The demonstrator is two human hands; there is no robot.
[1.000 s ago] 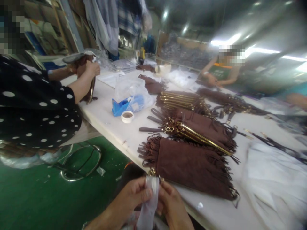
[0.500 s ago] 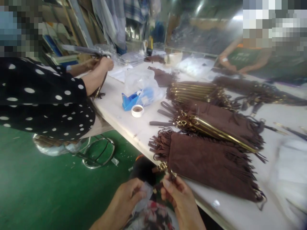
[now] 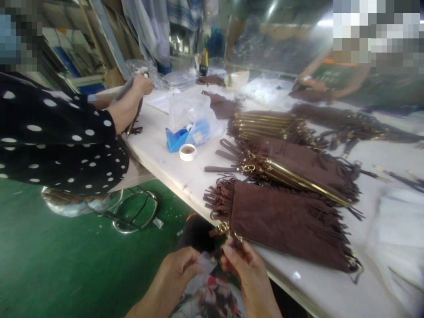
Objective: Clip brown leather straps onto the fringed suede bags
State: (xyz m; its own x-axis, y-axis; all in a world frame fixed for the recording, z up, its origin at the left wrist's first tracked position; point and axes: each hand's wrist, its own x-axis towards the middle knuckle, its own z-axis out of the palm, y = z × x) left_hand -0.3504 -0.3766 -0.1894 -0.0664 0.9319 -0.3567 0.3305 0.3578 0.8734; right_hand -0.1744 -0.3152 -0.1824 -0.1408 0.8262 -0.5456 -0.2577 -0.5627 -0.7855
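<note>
Between finger and thumb, my left hand (image 3: 180, 274) pinches a small piece of clear plastic (image 3: 206, 263). Close beside it, my right hand (image 3: 245, 269) is closed on a short brown strap (image 3: 217, 253) with gold-coloured metal at its end. This strap hangs by the near corner of a brown fringed bag (image 3: 285, 221), which lies flat at the table's edge. Gold clasps (image 3: 222, 228) stick out from that corner. Both hands are low in the view, over my lap. Whether the plastic touches the strap, I cannot tell.
More brown fringed bags (image 3: 304, 165) with gold zips are stacked behind on the white table (image 3: 195, 190). A blue tape dispenser (image 3: 177, 138) and a tape roll (image 3: 187, 152) sit left of them. A co-worker in a dotted top (image 3: 59, 132) works at the left, another person across the table.
My hands stay almost in place, the plastic and strap still held close together. At the left, the co-worker's hands have shifted with the long item they hold. The view has turned slightly.
</note>
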